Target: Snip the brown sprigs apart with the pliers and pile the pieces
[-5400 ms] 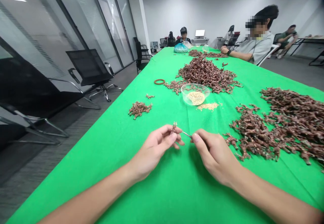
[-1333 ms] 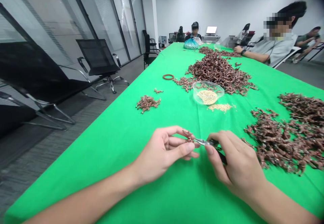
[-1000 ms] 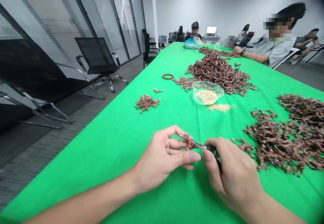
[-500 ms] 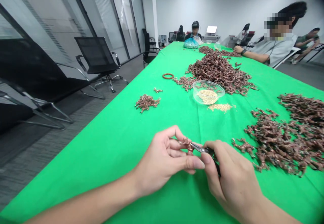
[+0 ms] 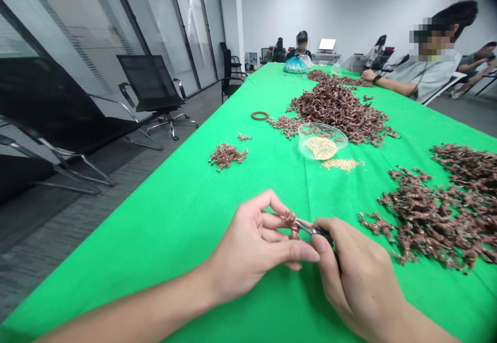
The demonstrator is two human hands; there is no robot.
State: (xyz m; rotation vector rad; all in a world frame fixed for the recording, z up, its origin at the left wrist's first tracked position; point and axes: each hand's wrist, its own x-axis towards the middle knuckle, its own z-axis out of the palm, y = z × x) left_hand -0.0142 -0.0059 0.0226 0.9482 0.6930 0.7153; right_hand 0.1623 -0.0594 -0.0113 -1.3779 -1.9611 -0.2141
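Between the two hands, raised just over the bench, is a small reddish-brown figure, in the left hand. The left grip has it against the curled fingers, the thumb lying nearer the wearer. The right grip is closed around slim pliers; the right hand reaches the figure only through their metal tips, so the left is the nearer. From the right grip, the figure lies to the left and slightly farther forward. Its long axis seems to run from the far left end down towards the wearer, with the pliers coming across it from the right (whether their tips pinch it or merely touch, I cannot tell).

Beyond the hands, green cloth covers the bench. A clear bowl of pale grains stands ahead, with spilled grains just beside it and a large heap of similar figures behind. A small pile lies to the left, a brown ring farther up, and a wide heap to the right of the right hand. Near the far end sits a blue bag.

Around the bench, a person in a pale top sits at the right; black chairs stand along the glass partition at the left.
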